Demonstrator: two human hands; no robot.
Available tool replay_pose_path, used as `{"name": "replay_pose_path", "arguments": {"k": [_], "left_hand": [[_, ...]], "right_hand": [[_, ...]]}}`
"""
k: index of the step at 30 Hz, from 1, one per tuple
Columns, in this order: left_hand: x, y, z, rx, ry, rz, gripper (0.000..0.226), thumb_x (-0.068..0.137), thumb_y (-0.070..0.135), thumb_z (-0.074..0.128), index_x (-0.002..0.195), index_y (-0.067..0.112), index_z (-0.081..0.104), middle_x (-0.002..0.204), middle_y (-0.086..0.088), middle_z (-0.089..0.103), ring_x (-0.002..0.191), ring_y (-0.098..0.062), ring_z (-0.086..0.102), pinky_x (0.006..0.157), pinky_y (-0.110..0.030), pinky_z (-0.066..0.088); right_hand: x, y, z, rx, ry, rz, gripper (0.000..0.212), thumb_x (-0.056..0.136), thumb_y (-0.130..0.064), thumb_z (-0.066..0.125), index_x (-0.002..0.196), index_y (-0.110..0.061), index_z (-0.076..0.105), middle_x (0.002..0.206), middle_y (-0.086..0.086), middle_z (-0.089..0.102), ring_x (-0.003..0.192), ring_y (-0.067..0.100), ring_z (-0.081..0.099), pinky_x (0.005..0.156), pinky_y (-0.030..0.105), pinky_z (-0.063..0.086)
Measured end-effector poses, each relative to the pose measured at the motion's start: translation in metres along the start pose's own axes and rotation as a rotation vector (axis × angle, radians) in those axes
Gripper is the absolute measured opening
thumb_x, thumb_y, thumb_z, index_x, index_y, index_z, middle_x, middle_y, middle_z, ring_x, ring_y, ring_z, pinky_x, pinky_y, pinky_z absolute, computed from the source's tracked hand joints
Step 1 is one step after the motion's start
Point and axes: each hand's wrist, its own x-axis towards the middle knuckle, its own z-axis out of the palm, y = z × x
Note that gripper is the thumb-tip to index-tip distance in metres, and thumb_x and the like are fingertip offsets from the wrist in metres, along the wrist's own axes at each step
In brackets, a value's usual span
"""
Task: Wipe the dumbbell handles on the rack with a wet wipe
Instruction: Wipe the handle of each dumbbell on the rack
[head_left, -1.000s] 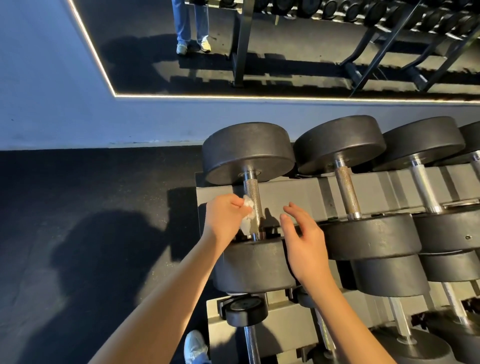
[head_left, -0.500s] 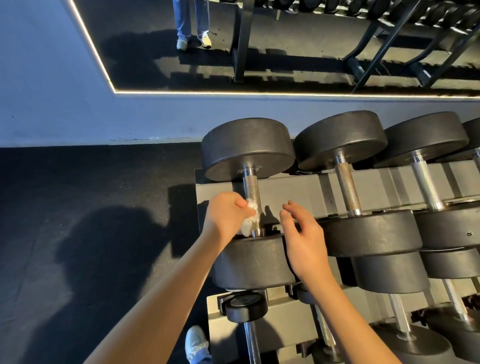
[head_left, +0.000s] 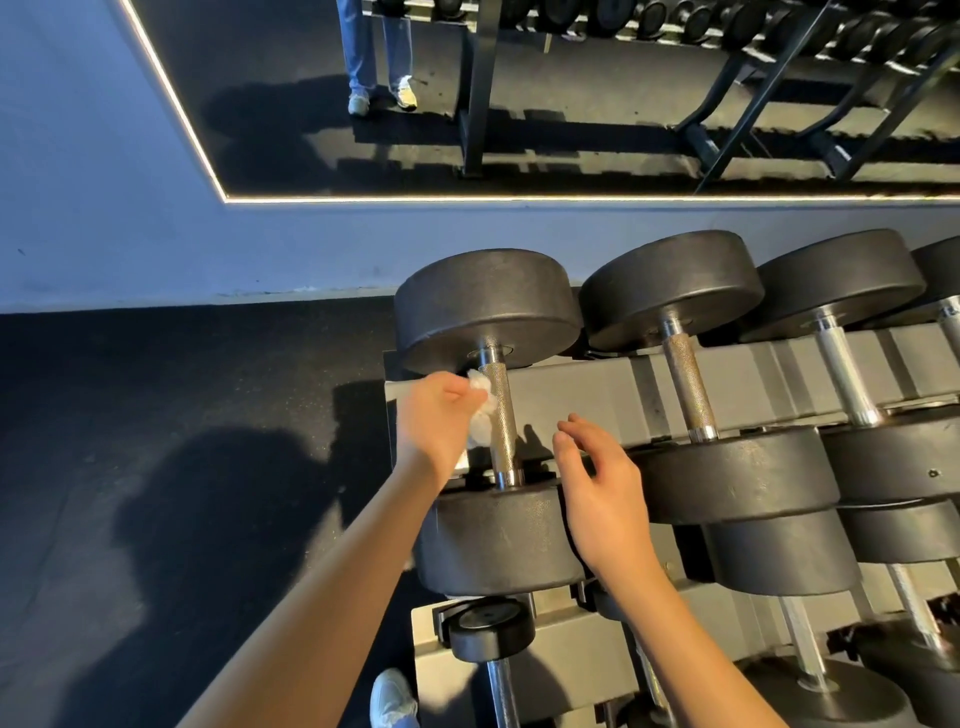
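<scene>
The left hand (head_left: 439, 423) holds a white wipe (head_left: 480, 410). Its fingers curl round the wipe, which is scrunched up. The hand presses the wipe on the left side of the handle (head_left: 503, 415) of the first dumbbell (head_left: 488, 306). The wipe sits on the top half of the handle, close to the far end. The hand looks a bit blurry.

The right hand (head_left: 602, 488) holds nothing. Its fingers are loose and a little bent. It is just to the right of the same handle, above the near weight (head_left: 498, 540). I cannot tell if it touches the weight or the rack (head_left: 597, 395).

The first dumbbell lies at the left end of the top shelf of the gray rack. Its handle is silver and rough. It points away from the person, with a black round weight at each end.

More dumbbells lie to the right, side by side. The second handle (head_left: 688, 379) is brownish. The third handle (head_left: 844, 374) is shiny. A lower shelf holds a small dumbbell (head_left: 491, 629) and more big ones.

The floor (head_left: 156, 415) is black, with a shadow (head_left: 218, 493) on it. A white shoe (head_left: 392, 696) shows at the bottom. A big mirror (head_left: 571, 104) hangs on the blue wall (head_left: 104, 234). It shows legs (head_left: 374, 52) in jeans and more dumbbells.
</scene>
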Motion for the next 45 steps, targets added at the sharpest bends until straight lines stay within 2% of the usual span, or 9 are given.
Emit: {"name": "replay_pose_path", "arguments": {"k": [3,6,11,17,24,30,38,42,45], "left_hand": [[0.018,0.009,0.002,-0.057,0.058,0.057,0.015,0.090,0.016,0.063,0.080,0.027,0.066,0.079,0.007,0.066,0.077,-0.009,0.064,0.069,-0.021,0.053],[0.015,0.006,0.008,-0.032,0.048,0.021,0.008,0.090,0.015,0.062,0.085,0.018,0.067,0.077,0.006,0.063,0.071,-0.006,0.059,0.056,-0.008,0.045],[0.008,-0.001,0.005,0.185,-0.148,-0.022,0.011,0.086,0.011,0.066,0.096,0.017,0.067,0.088,0.005,0.061,0.085,-0.011,0.059,0.080,-0.027,0.051],[0.014,0.009,0.005,0.093,0.009,0.077,0.009,0.092,0.017,0.060,0.098,0.017,0.067,0.083,0.005,0.064,0.078,-0.008,0.061,0.073,-0.023,0.049],[0.004,0.002,-0.003,0.298,-0.274,-0.001,0.017,0.085,0.012,0.068,0.077,0.025,0.060,0.083,0.005,0.059,0.086,-0.012,0.059,0.084,-0.031,0.051],[0.004,0.008,0.001,0.191,-0.085,0.033,0.020,0.087,0.013,0.066,0.075,0.027,0.058,0.077,0.006,0.059,0.074,-0.010,0.056,0.066,-0.021,0.043],[-0.006,0.002,-0.006,0.656,-0.370,-0.058,0.012,0.091,0.020,0.062,0.089,0.009,0.067,0.068,0.004,0.053,0.066,-0.008,0.049,0.070,-0.023,0.040],[-0.014,0.011,-0.012,0.534,-0.283,0.038,0.018,0.091,0.014,0.060,0.104,0.005,0.068,0.090,-0.006,0.062,0.086,-0.018,0.057,0.072,-0.019,0.041],[-0.021,0.023,-0.010,0.364,-0.236,0.099,0.011,0.086,0.009,0.066,0.097,0.009,0.068,0.082,0.004,0.061,0.078,-0.007,0.056,0.063,-0.008,0.041]], "right_hand": [[0.000,0.000,0.000,0.007,0.001,0.005,0.031,0.094,-0.036,0.050,0.121,-0.026,0.060,0.136,-0.010,0.052,0.124,0.004,0.045,0.105,0.029,0.038],[0.001,0.000,-0.001,0.011,-0.001,0.007,0.030,0.094,-0.035,0.050,0.121,-0.026,0.060,0.135,-0.011,0.052,0.124,0.004,0.045,0.105,0.028,0.038],[0.002,-0.001,-0.001,-0.005,0.002,0.003,0.030,0.094,-0.035,0.050,0.120,-0.026,0.061,0.133,-0.012,0.053,0.122,0.003,0.046,0.100,0.024,0.038],[0.001,-0.001,0.000,0.003,0.000,0.004,0.030,0.094,-0.035,0.050,0.120,-0.026,0.061,0.133,-0.011,0.053,0.122,0.004,0.047,0.101,0.026,0.039],[0.001,-0.001,0.000,-0.005,0.007,0.003,0.030,0.093,-0.036,0.050,0.118,-0.025,0.062,0.132,-0.010,0.055,0.120,0.005,0.049,0.102,0.031,0.041],[0.000,-0.002,-0.001,-0.006,-0.002,0.010,0.030,0.095,-0.034,0.050,0.120,-0.025,0.061,0.133,-0.011,0.054,0.121,0.005,0.048,0.103,0.031,0.041],[0.001,-0.003,-0.002,-0.034,-0.008,-0.002,0.027,0.096,-0.026,0.050,0.118,-0.019,0.064,0.123,-0.005,0.061,0.111,0.007,0.052,0.095,0.025,0.041],[0.002,-0.005,-0.003,-0.067,-0.057,-0.018,0.028,0.095,-0.025,0.051,0.119,-0.020,0.064,0.119,-0.004,0.064,0.108,0.010,0.056,0.091,0.027,0.044],[0.010,-0.015,-0.007,-0.081,-0.186,-0.087,0.034,0.095,-0.027,0.054,0.128,-0.024,0.057,0.118,-0.009,0.062,0.099,0.007,0.059,0.085,0.024,0.047]]}}
